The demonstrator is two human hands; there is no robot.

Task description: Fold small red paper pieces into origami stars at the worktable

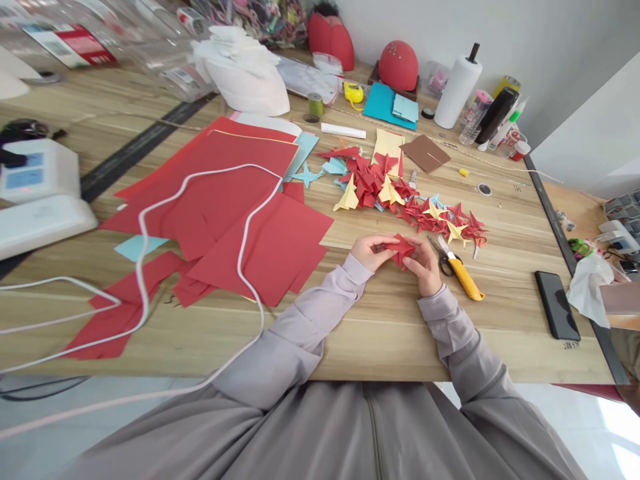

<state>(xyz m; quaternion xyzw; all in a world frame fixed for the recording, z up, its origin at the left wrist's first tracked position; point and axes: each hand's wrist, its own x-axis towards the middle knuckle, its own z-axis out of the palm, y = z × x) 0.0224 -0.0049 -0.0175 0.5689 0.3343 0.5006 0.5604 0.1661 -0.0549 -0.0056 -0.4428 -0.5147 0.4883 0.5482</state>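
Observation:
A small folded piece of red paper [399,248] is held between both hands, just above the wooden table. My left hand [373,252] pinches its left side, thumb in front and fingers behind. On the other side, my right hand [424,265] grips the right edge with thumb and fingers. Beyond the hands lies a pile of folded paper figures [367,183], mostly red, with some yellow and light blue ones. Close to my right hand are a yellow utility knife [465,277] and dark-handled scissors [445,265], partly under the knife.
Large red paper sheets [200,193] cover the table's left, with a white cable [245,247] looping over them. A black phone [557,303] lies at the right. Small orange scissors [479,244], brown paper [425,153], a yellow tape measure [353,92] and bottles stand or lie farther back.

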